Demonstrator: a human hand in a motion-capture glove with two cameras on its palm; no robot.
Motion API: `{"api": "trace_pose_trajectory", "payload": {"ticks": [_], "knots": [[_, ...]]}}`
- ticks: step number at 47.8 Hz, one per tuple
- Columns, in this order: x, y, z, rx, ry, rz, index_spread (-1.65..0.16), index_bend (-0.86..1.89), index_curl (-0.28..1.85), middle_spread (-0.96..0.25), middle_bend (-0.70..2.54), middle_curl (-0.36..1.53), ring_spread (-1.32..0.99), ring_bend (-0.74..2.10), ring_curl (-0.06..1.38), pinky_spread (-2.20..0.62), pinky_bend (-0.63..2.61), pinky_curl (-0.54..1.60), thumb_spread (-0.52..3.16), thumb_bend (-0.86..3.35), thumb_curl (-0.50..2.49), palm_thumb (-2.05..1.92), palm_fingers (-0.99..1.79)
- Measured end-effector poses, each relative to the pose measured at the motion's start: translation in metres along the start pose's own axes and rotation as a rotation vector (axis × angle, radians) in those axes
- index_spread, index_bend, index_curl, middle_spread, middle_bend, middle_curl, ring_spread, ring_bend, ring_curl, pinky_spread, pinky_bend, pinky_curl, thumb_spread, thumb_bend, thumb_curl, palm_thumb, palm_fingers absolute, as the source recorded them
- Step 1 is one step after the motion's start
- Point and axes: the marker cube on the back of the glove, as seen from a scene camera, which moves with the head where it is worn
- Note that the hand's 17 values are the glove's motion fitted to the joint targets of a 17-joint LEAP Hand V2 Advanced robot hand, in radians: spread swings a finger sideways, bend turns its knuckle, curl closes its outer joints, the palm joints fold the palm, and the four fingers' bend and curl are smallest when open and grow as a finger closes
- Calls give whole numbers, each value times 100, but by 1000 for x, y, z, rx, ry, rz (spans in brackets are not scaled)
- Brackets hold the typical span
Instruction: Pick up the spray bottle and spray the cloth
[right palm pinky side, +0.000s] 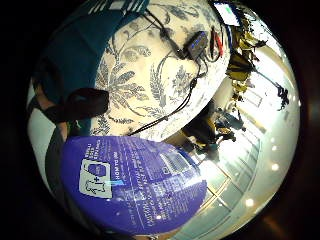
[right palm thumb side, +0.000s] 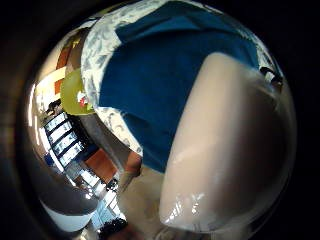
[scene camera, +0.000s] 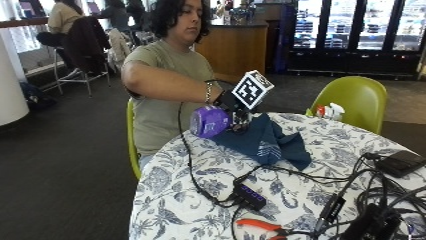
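In the outside view my gloved right hand (scene camera: 227, 102) grips a purple spray bottle (scene camera: 209, 121) and holds it lying sideways in the air, above the table's near edge. Its base points away from the table. A dark blue cloth (scene camera: 267, 141) lies bunched on the floral tablecloth (scene camera: 174, 200), just beside and below the bottle. The little finger side palm view shows the bottle's purple label (right palm pinky side: 131, 184) close up, with the cloth (right palm pinky side: 84, 46) beyond. In the thumb side view the cloth (right palm thumb side: 150, 82) lies behind a pale rounded shape (right palm thumb side: 227, 150) that I cannot identify.
A black USB hub (scene camera: 251, 196) with several cables lies in the middle of the table. Orange-handled pliers (scene camera: 261, 225) sit at the front edge, black devices (scene camera: 401, 162) at the right. A green chair (scene camera: 355, 98) and small bottles (scene camera: 329, 110) stand at the far side.
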Motion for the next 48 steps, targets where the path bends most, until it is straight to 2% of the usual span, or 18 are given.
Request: {"api": "trace_pose_trajectory", "payload": {"ticks": [5,9,21,26,32,38,48], "knots": [[-6,-2,-2,4,19,11,-26,33,57,-17,58,55,-19,56,48,-24,37,41,8,-3,76,106,131],[-9,3,-28,49,-68,0,-26,32,58,-17,58,55,-19,56,49,-24,37,41,8,-3,76,106,131],[-48,20,-139,369,-466,-207,-26,32,58,-17,58,55,-19,56,49,-24,37,42,8,-3,77,105,131],[-79,13,-165,497,-632,-309,-26,32,58,-17,58,55,-19,56,49,-24,38,42,8,-3,77,104,132],[-124,-4,-170,573,-882,-442,-26,32,59,-17,58,55,-19,55,49,-24,38,42,9,-3,77,104,132],[-173,-29,-166,653,-1239,-574,-26,32,59,-17,58,55,-19,55,49,-24,38,42,9,-3,77,104,131],[-211,-75,-123,750,-1305,-629,-26,30,59,-17,57,55,-17,56,49,-24,39,42,11,-3,78,103,132]]}}
